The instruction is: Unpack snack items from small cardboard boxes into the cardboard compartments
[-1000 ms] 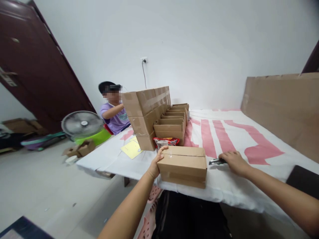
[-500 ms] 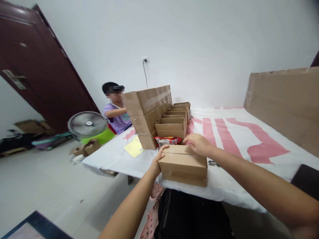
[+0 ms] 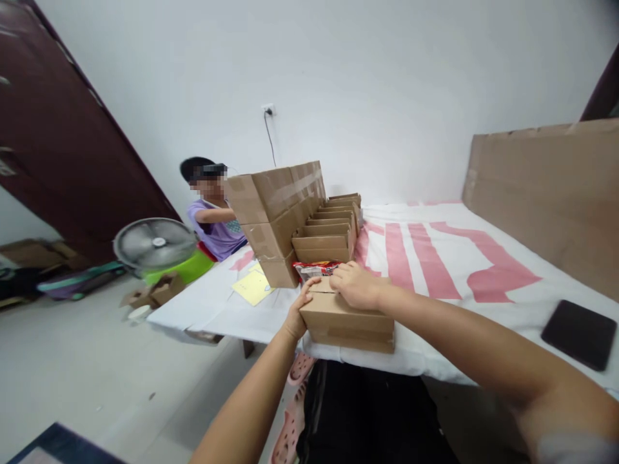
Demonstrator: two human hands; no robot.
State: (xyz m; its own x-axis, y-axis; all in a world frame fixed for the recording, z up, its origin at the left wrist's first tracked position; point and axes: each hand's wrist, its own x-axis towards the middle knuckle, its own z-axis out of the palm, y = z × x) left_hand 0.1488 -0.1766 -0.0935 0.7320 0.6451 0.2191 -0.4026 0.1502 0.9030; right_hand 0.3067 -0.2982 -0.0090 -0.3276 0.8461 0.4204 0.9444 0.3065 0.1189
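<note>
Cardboard box [image 3: 358,328] sits on the table between and under both hands, top centre seam partly visible. Step in hand looks like working that seam or its tape; next move calls for a firm brace from the left, fine finger control from the right. Left hand [image 3: 296,316] grips the box's left end, fingers curled over the top edge. Right hand [image 3: 355,287] is back-up, fingers bent and bunched on the top, forearm crossing from the right; can't tell if it pinches anything. Red packet [image 3: 314,267] just beyond both hands, open boxes [image 3: 322,245] farther out
</note>
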